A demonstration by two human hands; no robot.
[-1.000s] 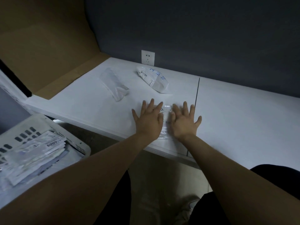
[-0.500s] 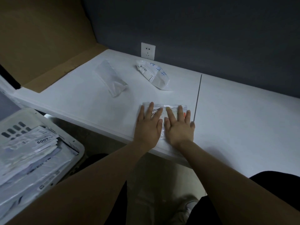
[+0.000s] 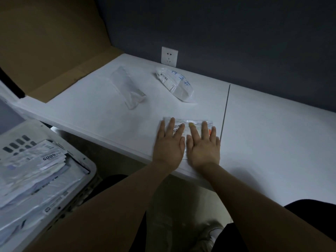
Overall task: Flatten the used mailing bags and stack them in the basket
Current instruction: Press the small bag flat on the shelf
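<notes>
Though still flat on the bag (image 3: 197, 121), hands (image 3: 168, 144) (image 3: 204, 148) nearer table (image 3: 272, 133) edge.

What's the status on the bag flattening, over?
Left hand, right hand open, pressing mailing bag flat. Clear bag, printed bag wait behind. Nothing blocking.
</notes>
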